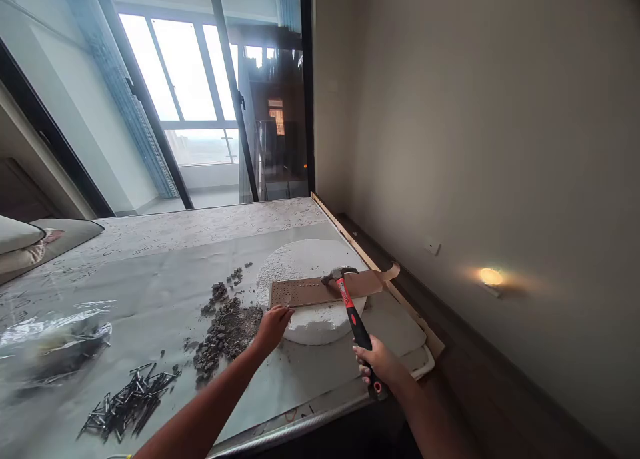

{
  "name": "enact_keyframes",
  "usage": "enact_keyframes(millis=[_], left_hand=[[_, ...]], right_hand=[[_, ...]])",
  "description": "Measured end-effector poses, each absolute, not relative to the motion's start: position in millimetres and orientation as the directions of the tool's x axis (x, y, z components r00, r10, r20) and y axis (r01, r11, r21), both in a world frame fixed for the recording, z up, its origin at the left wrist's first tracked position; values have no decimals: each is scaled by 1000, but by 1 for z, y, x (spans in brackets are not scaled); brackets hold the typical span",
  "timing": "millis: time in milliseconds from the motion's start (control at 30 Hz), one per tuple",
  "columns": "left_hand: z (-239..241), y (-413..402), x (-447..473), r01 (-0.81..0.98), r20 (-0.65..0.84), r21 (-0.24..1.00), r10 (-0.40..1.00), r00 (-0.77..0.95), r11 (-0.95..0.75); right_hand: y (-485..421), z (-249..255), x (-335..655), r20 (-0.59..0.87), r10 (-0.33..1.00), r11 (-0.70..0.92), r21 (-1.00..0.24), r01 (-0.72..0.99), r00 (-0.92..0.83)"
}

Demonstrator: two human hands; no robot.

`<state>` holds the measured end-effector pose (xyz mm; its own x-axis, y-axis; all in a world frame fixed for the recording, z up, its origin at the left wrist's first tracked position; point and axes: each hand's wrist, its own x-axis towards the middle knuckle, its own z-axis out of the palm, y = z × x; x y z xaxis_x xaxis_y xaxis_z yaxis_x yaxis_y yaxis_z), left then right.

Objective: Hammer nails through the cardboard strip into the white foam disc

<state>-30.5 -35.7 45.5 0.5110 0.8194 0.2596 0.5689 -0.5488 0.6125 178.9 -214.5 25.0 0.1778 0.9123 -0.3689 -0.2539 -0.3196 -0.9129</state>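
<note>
My right hand (376,360) is wrapped round the black and red handle of a claw hammer (354,319). The hammer's metal head is over a long brown board (300,292) dotted with rows of small marks. My left hand (276,327) is at the board's near left edge, fingers pinched together; whether they hold the edge or something small is hidden. Under the board lies a round white foam-like slab (315,332). Left of my left hand spreads a heap of grey gravel (220,335). A pile of dark nails (127,402) lies nearer, at lower left.
A clear plastic bag (55,345) with dark contents lies at left on the grey sheet (150,279). A wooden rail (360,249) borders the right side, beside a wall (475,145) with a lit lamp (491,277). Glass doors (200,92) stand at the back.
</note>
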Motion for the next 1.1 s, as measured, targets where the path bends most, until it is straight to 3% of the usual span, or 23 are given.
enact_keyframes(millis=[100,267,600,900,1100], left_hand=[[52,-5,1,537,254,612,788,561,-580],[58,26,49,555,178,686,848,499,-471],[27,45,92,650,207,606,880,427,-458],[26,47,97,711,193,526,880,434,-466],[15,50,98,705,196,536,881,430,-464]], right_hand=[[-216,29,180,-350,917,-311,-928,-204,191],[-219,43,177,-309,925,-319,-948,13,220],[-222,62,187,-189,919,-322,-866,382,346],[-221,55,193,-188,897,-382,-785,487,400],[-227,61,186,5,910,-255,-783,567,415]])
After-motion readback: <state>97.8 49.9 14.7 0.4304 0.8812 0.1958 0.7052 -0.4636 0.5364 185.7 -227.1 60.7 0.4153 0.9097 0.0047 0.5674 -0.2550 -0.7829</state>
